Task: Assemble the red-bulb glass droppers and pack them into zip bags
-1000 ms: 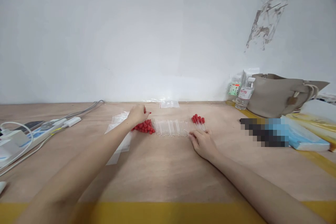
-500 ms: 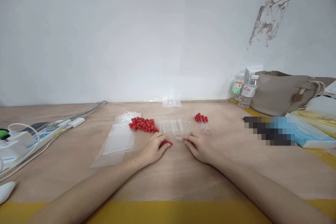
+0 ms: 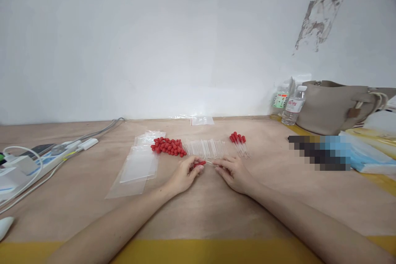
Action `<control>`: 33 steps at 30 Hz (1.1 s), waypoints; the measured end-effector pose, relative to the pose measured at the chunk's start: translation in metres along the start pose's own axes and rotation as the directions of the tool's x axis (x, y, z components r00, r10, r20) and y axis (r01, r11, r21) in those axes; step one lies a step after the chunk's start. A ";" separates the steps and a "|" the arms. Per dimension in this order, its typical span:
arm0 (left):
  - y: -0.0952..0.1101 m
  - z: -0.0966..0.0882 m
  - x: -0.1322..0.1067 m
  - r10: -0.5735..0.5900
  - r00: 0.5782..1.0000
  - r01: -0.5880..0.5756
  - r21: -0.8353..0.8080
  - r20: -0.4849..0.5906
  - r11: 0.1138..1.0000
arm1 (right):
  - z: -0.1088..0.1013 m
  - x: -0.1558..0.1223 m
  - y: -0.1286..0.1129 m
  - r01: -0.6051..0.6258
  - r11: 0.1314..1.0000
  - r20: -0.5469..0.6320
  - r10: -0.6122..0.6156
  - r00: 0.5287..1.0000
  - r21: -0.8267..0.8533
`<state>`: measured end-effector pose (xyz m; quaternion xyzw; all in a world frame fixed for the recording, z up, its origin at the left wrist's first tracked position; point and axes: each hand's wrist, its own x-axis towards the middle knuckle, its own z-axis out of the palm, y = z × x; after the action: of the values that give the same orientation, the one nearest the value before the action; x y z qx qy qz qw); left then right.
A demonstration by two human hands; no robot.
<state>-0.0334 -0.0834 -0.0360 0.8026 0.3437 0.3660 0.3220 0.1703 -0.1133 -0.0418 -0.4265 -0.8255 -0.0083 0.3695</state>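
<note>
Between finger and thumb, my left hand (image 3: 187, 173) pinches a red rubber dropper bulb (image 3: 200, 163), its open end facing right. My right hand (image 3: 235, 172) is closed on a thin clear dropper tube (image 3: 209, 162), whose left end meets the bulb's mouth; whether it is inside I cannot tell. Just beyond my hands lies a row of clear glass tubes (image 3: 206, 148). A heap of red bulbs (image 3: 168, 147) sits to the left of that row. On the right, several droppers with red bulbs on their tubes (image 3: 239, 142) lie side by side.
Clear plastic bags (image 3: 139, 167) lie flat on the left, and a small bag (image 3: 202, 121) is by the wall. A power strip (image 3: 46, 165) with cables is at far left. Bottles (image 3: 293, 107), a grey handbag (image 3: 331, 107) and a blue packet (image 3: 368, 159) stand or lie at right.
My left hand has raised and turned the red bulb toward the tube. The tube in my right hand now touches the bulb's end; before, a gap was between them.
</note>
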 end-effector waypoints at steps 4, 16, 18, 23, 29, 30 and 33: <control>-0.004 0.005 0.002 -0.046 0.999 0.044 -0.098 -0.018 0.994 | 0.004 0.000 -0.003 0.003 0.999 -0.010 -0.003 1.000 0.044; 0.003 0.000 -0.002 -0.013 1.000 0.013 -0.053 0.000 0.998 | 0.003 0.001 -0.004 0.031 0.996 0.044 -0.035 0.998 0.089; 0.004 -0.001 -0.003 -0.015 1.000 0.016 -0.052 0.014 0.999 | 0.001 0.002 -0.002 0.057 0.994 0.058 -0.062 0.996 0.091; 0.006 -0.003 -0.004 -0.007 0.998 0.014 -0.101 0.063 0.995 | -0.002 0.009 0.004 0.118 0.989 0.072 -0.124 0.990 0.087; 0.004 -0.005 -0.005 0.005 0.996 0.004 -0.103 0.086 0.995 | 0.001 0.015 0.011 0.210 0.976 0.044 -0.212 0.976 0.050; 0.004 -0.005 -0.005 -0.004 0.997 0.013 -0.110 0.083 0.994 | 0.001 0.015 0.011 0.220 0.974 0.034 -0.222 0.974 0.046; 0.004 -0.005 -0.005 -0.030 0.994 0.044 -0.134 0.104 0.990 | 0.002 0.015 0.012 0.253 0.967 0.015 -0.253 0.967 0.030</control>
<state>-0.0385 -0.0883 -0.0320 0.7899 0.3157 0.3411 0.3999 0.1723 -0.0941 -0.0374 -0.3125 -0.8767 -0.0401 0.3636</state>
